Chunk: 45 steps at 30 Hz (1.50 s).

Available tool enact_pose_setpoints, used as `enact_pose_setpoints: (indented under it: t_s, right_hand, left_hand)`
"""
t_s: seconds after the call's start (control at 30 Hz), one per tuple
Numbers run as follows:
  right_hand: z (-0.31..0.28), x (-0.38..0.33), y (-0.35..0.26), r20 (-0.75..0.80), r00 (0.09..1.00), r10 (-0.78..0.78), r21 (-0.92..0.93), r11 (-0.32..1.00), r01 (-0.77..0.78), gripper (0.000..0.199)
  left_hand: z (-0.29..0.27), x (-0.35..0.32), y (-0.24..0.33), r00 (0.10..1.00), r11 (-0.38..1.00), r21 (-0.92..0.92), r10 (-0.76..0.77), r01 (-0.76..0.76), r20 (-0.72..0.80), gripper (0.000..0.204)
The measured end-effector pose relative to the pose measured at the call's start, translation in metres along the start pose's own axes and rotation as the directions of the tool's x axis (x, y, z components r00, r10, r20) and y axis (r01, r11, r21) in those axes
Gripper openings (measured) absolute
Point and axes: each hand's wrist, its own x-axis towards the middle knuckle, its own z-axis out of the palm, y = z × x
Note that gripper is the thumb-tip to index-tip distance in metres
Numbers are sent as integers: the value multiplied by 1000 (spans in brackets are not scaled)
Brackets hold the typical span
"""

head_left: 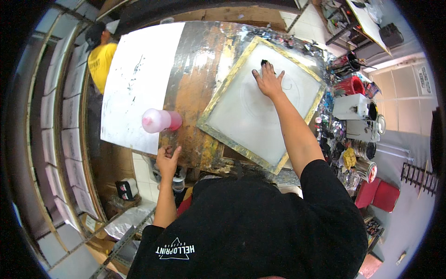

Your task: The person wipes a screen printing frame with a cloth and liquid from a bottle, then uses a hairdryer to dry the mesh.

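Observation:
A silk-screen frame with a pale mesh and yellow-stained edges lies slanted on the worktable; a faint round mark shows in its mesh. My right hand presses on the upper part of the mesh, fingers spread over a small black wad. Most of that wad is hidden, so whether it is cloth or sponge is unclear. At the table's near edge is my left hand, empty, thumb and forefinger apart. Just beyond it, a squeeze bottle with pink liquid stands on the edge of a white sheet.
The white sheet covers the left of the stained table. Paint cans and tubs crowd the right side. Shelves with white boxes line the left, where a person in a yellow shirt stands. A red chair is at right.

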Motion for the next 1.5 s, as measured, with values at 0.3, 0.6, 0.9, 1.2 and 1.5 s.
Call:
enact_pose_setpoints:
  t_s: [0.3,0.6,0.9,1.2,1.5]
  right_hand:
    - [52,-184,-124,162,715,-680,-56,717,695,69]
    - [18,-185,-103,207,578,-789,270,614,742,40]
    - [14,-234,-341,-299,52,-953,703,-183,687,44]
    - [45,-226,-253,235,131,-963,555,243,796,51]
    - [-68,-234,-38,52,899,-435,421,826,375,35]
  left_hand:
    - [-17,-17,-46,992,992,-17,-125,124,-30,47]
    - [-25,-99,-93,947,942,-140,-315,304,-67,39]
    - [-17,-184,-159,819,831,-91,-557,549,-137,37]
    - [-42,-164,-122,916,954,-24,-292,297,-275,22]
    - [-1,36,6,957,930,-294,147,-219,-250,114]
